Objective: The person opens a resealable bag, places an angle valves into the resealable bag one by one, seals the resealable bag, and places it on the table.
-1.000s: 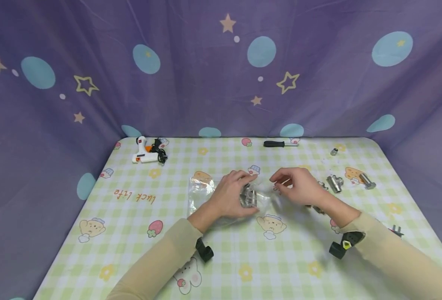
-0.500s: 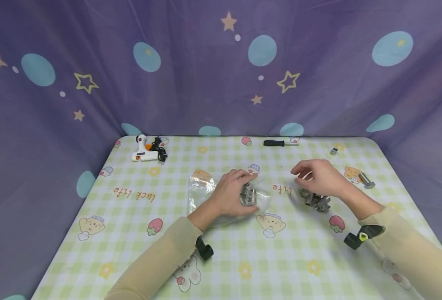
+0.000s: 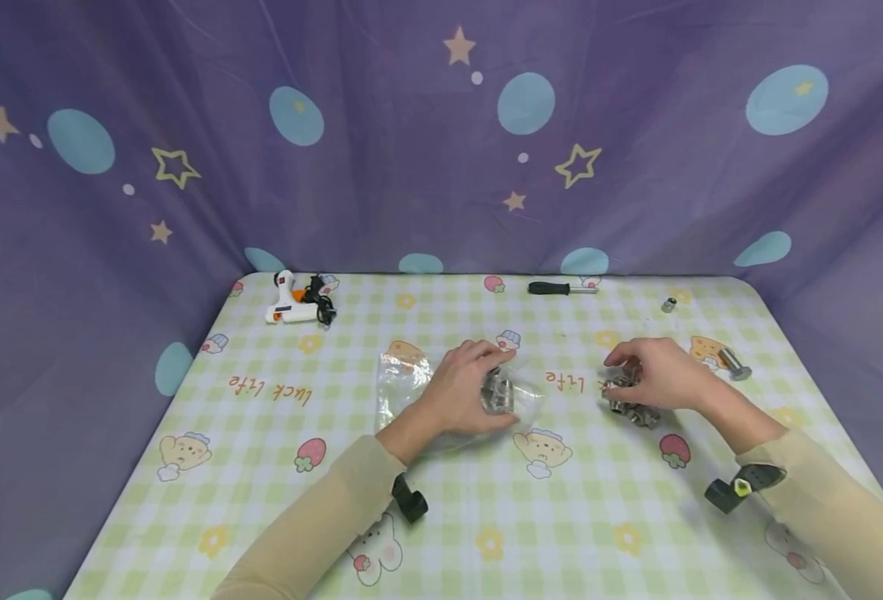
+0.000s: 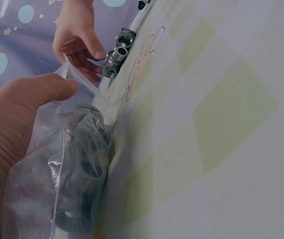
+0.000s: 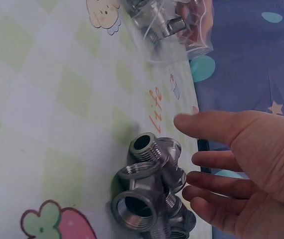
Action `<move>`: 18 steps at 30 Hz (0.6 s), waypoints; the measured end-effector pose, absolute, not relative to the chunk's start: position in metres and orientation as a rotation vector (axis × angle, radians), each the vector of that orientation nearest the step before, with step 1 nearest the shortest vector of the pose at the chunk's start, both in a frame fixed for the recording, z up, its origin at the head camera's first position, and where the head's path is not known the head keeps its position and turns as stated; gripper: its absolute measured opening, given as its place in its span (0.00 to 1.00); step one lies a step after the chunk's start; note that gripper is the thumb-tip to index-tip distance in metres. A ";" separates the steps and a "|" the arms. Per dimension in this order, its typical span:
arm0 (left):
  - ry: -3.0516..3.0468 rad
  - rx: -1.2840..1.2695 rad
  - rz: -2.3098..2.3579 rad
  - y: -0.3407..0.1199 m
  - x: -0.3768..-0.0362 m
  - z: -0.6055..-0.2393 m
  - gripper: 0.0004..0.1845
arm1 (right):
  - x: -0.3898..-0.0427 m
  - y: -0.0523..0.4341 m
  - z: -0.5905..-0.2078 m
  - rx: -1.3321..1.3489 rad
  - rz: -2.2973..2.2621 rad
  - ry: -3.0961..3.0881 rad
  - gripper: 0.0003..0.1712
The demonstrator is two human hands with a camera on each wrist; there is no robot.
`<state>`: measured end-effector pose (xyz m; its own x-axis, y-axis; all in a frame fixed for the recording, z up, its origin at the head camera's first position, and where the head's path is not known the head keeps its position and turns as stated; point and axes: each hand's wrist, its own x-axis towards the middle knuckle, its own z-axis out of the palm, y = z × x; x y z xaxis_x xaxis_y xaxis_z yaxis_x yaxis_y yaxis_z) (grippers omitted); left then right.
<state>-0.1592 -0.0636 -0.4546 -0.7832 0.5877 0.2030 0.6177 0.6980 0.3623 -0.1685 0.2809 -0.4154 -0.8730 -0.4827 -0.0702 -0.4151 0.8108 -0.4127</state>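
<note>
fittings [image 3: 641, 415], metal, heaped on the checked cloth [image 3: 426, 533] at 7 o'clock from the person's right palm. right hand [image 3: 665, 375]: thumb apart from loosely bent fingers, heap just beside the fingertips; contact cannot be told. left hand [image 3: 452, 393]: thumb and fingers spread, curved round a clear bag [image 3: 393, 383]; bagged fittings [image 3: 498, 393] at 3 o'clock from that palm, between thumb and fingers. screwdriver [image 3: 550, 288] at 10 o'clock from the right hand.

A purple starry curtain [image 3: 411, 196] — softly creased — hangs behind a green-checked tablecloth [image 3: 561, 517].
</note>
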 end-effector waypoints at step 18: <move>-2.848 -0.995 -0.662 -0.064 -0.159 -0.455 0.52 | -0.163 0.279 -0.423 -0.850 -0.539 2.796 0.24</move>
<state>-0.1592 -0.0639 -0.4548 -0.7914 0.5821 0.1865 0.6047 0.7009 0.3783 -0.1633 0.2787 -0.4233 -0.8231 -0.5651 -0.0561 -0.5037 0.7722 -0.3873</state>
